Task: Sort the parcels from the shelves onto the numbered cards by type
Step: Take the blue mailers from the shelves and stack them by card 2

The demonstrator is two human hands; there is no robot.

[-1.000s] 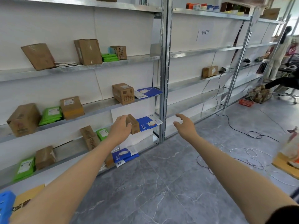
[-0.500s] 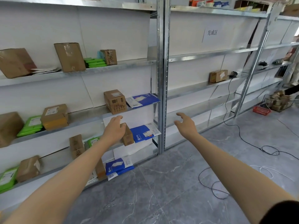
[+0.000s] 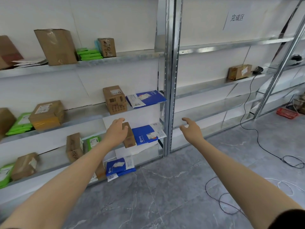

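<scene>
The left hand (image 3: 115, 133) reaches to the third shelf (image 3: 52, 160) of the left rack and grips a small brown box (image 3: 130, 139). Its fingers curl over the box's upper end and the thumb presses on the near face. The box stands on end, tilted, near the right end of that shelf. A blue envelope (image 3: 146, 133) lies just right of it, and whether the two touch I cannot tell. A green pack (image 3: 93, 141) and a tall box (image 3: 74, 147) stand further left on the same shelf.

The right hand (image 3: 191, 129) is held out in front of the right rack, well apart from the box. Its fingers are spread and loosely bent, and it holds nothing.

On the shelf above, a labelled box (image 3: 115, 100) stands beside a second blue envelope (image 3: 145, 98). Further left are a flat carton (image 3: 47, 114) and green bags (image 3: 19, 123). The top shelf carries a big leaning box (image 3: 56, 47), a green stack (image 3: 90, 54) and a taped box (image 3: 107, 47). More blue mailers (image 3: 120, 167) lie on the bottom shelf, under the left forearm.

In the right rack a lone carton (image 3: 240, 71) sits on a shelf below a paper sign (image 3: 236, 18) on the wall. A black cable (image 3: 247, 113) hangs down from beside that carton and runs across the grey floor (image 3: 165, 187). A red basket (image 3: 287, 112) lies on the floor far right.
</scene>
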